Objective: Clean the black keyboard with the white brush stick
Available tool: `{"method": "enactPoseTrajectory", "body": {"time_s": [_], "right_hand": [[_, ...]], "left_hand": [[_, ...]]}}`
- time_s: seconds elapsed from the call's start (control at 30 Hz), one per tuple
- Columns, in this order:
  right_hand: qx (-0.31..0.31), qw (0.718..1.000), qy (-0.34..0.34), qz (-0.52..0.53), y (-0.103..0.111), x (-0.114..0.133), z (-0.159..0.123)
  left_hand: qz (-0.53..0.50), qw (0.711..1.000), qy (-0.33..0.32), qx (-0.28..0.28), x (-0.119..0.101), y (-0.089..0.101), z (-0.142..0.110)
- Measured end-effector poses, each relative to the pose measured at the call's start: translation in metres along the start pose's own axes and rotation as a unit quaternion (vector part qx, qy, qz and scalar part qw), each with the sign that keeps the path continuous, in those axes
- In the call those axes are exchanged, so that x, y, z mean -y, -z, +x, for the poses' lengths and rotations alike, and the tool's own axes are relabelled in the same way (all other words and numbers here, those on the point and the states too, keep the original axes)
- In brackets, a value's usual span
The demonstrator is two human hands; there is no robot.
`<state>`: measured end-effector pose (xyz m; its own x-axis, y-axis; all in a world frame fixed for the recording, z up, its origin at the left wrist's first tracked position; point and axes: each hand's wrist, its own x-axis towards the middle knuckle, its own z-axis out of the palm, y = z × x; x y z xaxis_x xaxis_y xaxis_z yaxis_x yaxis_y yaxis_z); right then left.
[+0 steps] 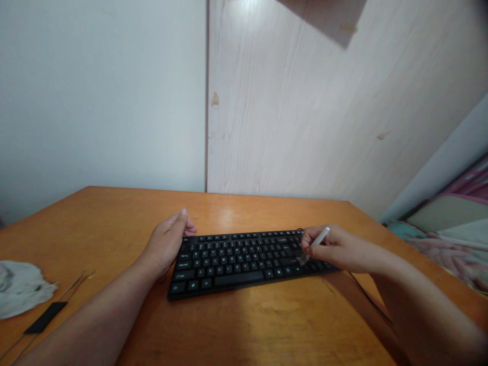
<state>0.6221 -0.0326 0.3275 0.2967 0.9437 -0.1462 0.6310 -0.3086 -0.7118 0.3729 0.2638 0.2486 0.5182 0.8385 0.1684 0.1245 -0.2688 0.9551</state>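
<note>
A black computer keyboard (238, 262) lies on the wooden table, angled slightly, its left end closer to me. My left hand (170, 241) is closed at the keyboard's left end, thumb up, with the fingers partly hidden behind that edge. Over the right part of the keys, my right hand (328, 246) is closed in a pinch on a small brush (322, 238). The brush has a white handle that slants up to the right. Its pale, blurred tip is down at the keys near the arrow block. My right hand hides much of the number pad.
On the table (282, 325) at the left lie a crumpled whitish cloth (23, 288) and a flat black piece with thin cords (46, 317). A dark cable (368, 296) runs beside my right forearm. A wall stands behind the table; bedding (450, 249) is at the right.
</note>
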Motion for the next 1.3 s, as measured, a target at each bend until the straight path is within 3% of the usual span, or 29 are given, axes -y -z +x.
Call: {"method": "enactPoseTrajectory", "body": {"time_s": [0.17, 0.27, 0.43, 0.6, 0.8, 0.97, 1.07, 1.3], "right_hand": [[0.103, 0.991, 0.005, 0.086, 0.007, 0.012, -0.011], [0.128, 0.981, 0.013, 0.142, 0.009, 0.019, -0.014], [0.092, 0.988, 0.024, 0.122, 0.005, 0.028, -0.007], [0.04, 0.989, 0.036, 0.14, -0.005, 0.043, 0.009], [-0.049, 0.979, 0.07, 0.184, -0.032, 0.081, 0.039], [-0.085, 0.972, 0.104, 0.194, -0.054, 0.103, 0.068], [-0.098, 0.97, 0.122, 0.187, -0.064, 0.111, 0.079], [-0.093, 0.955, 0.131, 0.25, -0.078, 0.111, 0.086]], "left_hand": [[0.005, 1.0, -0.006, 0.002, -0.001, 0.0, -0.001], [0.008, 1.0, -0.017, 0.002, 0.001, 0.0, 0.0], [-0.023, 0.999, -0.023, 0.004, 0.0, -0.003, -0.001], [-0.039, 0.998, -0.051, 0.013, -0.022, -0.006, -0.009], [-0.063, 0.988, -0.103, 0.098, -0.053, -0.017, -0.025], [-0.14, 0.971, -0.064, 0.185, -0.065, -0.023, -0.033], [-0.162, 0.959, -0.038, 0.23, -0.069, -0.023, -0.034], [-0.137, 0.952, -0.031, 0.272, -0.073, -0.025, -0.041]]}}
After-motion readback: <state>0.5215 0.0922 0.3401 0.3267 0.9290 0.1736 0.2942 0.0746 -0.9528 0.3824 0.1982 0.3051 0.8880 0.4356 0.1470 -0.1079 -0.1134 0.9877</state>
